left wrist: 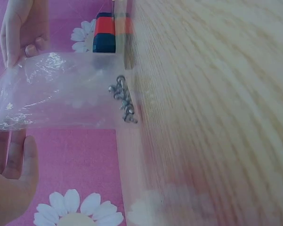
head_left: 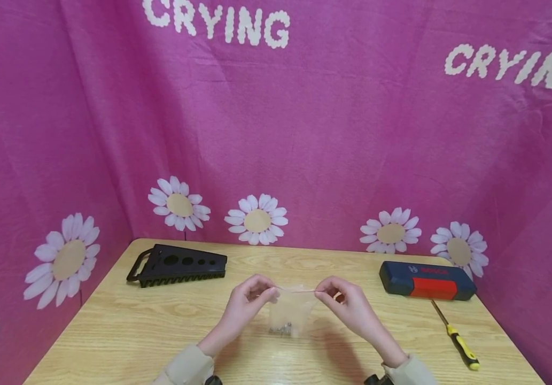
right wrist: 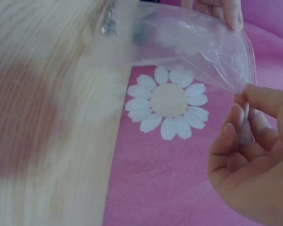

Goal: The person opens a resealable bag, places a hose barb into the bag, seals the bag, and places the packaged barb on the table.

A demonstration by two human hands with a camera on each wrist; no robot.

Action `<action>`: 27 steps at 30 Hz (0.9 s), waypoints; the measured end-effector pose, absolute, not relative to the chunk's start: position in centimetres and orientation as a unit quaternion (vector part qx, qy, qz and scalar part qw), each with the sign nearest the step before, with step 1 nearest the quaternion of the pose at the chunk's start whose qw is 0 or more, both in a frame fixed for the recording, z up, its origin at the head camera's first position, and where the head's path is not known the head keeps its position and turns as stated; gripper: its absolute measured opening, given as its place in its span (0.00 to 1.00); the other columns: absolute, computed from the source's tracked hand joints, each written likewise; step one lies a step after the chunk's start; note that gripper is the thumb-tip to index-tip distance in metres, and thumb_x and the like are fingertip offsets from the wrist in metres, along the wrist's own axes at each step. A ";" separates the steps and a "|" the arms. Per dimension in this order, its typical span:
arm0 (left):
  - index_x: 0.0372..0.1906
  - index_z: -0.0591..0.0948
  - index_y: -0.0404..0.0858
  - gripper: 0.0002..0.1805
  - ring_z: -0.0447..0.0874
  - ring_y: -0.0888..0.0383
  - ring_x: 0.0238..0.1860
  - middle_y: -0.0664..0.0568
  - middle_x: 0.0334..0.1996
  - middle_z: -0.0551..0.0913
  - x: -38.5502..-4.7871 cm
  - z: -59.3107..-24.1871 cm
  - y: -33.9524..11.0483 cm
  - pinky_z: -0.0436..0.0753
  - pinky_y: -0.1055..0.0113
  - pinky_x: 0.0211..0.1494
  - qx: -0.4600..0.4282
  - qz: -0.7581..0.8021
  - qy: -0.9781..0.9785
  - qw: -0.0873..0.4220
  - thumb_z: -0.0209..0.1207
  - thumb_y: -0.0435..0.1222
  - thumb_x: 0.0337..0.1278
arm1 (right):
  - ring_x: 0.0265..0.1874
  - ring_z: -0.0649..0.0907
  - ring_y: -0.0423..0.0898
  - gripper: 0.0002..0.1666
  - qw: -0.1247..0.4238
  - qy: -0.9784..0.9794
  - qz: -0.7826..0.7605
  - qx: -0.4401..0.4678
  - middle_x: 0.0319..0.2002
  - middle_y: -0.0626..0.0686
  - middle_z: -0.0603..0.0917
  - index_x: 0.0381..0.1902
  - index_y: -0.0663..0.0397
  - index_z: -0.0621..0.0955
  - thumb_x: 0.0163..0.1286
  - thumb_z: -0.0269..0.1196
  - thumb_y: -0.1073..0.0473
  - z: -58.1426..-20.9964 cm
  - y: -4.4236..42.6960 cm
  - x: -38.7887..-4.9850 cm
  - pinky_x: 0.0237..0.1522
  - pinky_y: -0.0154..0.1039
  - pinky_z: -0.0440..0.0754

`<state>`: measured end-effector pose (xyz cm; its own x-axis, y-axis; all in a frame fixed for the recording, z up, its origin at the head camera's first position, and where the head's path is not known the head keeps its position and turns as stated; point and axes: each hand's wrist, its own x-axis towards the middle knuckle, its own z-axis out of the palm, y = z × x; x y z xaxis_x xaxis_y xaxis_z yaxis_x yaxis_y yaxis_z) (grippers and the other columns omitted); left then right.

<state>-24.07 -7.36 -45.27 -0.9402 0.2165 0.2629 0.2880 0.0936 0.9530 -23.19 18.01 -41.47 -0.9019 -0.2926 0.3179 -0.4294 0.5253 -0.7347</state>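
Note:
A clear zip bag (head_left: pixel 291 307) with a thin red line along its top hangs upright between both hands, just over the table. Several small metal screws (left wrist: pixel 123 100) lie gathered at its bottom. My left hand (head_left: pixel 250 299) pinches the bag's top left corner between thumb and fingers. At the opposite top corner, my right hand (head_left: pixel 348 303) pinches the same edge with thumb and forefinger. The right wrist view shows the bag's top stretched between the hands, with the right hand's other fingers (right wrist: pixel 247 141) curled beneath the pinch.
On the wooden table (head_left: pixel 170 331), a black wrench holder (head_left: pixel 184 267) lies at the back left. A dark blue and red Bosch case (head_left: pixel 427 280) lies at the back right, with a yellow and black screwdriver (head_left: pixel 460 345) in front. A pink daisy-patterned cloth (head_left: pixel 314 160) hangs behind.

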 end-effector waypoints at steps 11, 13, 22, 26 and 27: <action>0.40 0.84 0.42 0.11 0.86 0.61 0.40 0.44 0.38 0.87 -24.3 -45.7 -7.4 0.85 0.63 0.52 -0.170 -0.653 -0.737 0.041 0.61 0.45 0.64 | 0.26 0.74 0.30 0.05 0.106 -0.850 0.484 0.182 0.27 0.46 0.82 0.32 0.52 0.82 0.67 0.67 0.58 -42.7 17.8 -23.5 0.29 0.28 0.76; 0.40 0.83 0.42 0.11 0.86 0.62 0.40 0.44 0.38 0.87 -24.3 -45.7 -7.3 0.84 0.65 0.52 -0.169 -0.653 -0.737 0.042 0.61 0.45 0.64 | 0.26 0.73 0.30 0.04 0.114 -0.846 0.483 0.194 0.27 0.46 0.82 0.32 0.51 0.82 0.67 0.66 0.59 -42.8 17.7 -23.5 0.28 0.28 0.76; 0.42 0.81 0.37 0.10 0.86 0.64 0.39 0.43 0.41 0.86 -24.2 -45.3 -6.6 0.84 0.73 0.49 -0.145 -0.656 -0.739 0.038 0.62 0.40 0.65 | 0.30 0.77 0.30 0.04 0.106 -0.831 0.501 0.217 0.31 0.50 0.82 0.37 0.55 0.79 0.70 0.63 0.61 -43.4 17.1 -23.8 0.31 0.29 0.78; 0.42 0.83 0.38 0.09 0.85 0.66 0.38 0.43 0.41 0.86 -24.1 -45.1 -6.4 0.84 0.73 0.47 -0.144 -0.655 -0.741 0.036 0.64 0.39 0.62 | 0.29 0.77 0.30 0.04 0.110 -0.833 0.497 0.217 0.31 0.50 0.84 0.38 0.52 0.82 0.68 0.66 0.59 -43.7 16.9 -24.0 0.30 0.29 0.78; 0.42 0.84 0.38 0.09 0.84 0.66 0.38 0.44 0.41 0.87 -24.1 -45.1 -6.4 0.83 0.74 0.47 -0.144 -0.653 -0.743 0.037 0.64 0.39 0.62 | 0.29 0.77 0.30 0.03 0.112 -0.833 0.495 0.220 0.31 0.49 0.84 0.38 0.51 0.82 0.67 0.66 0.59 -43.7 16.9 -24.0 0.30 0.29 0.78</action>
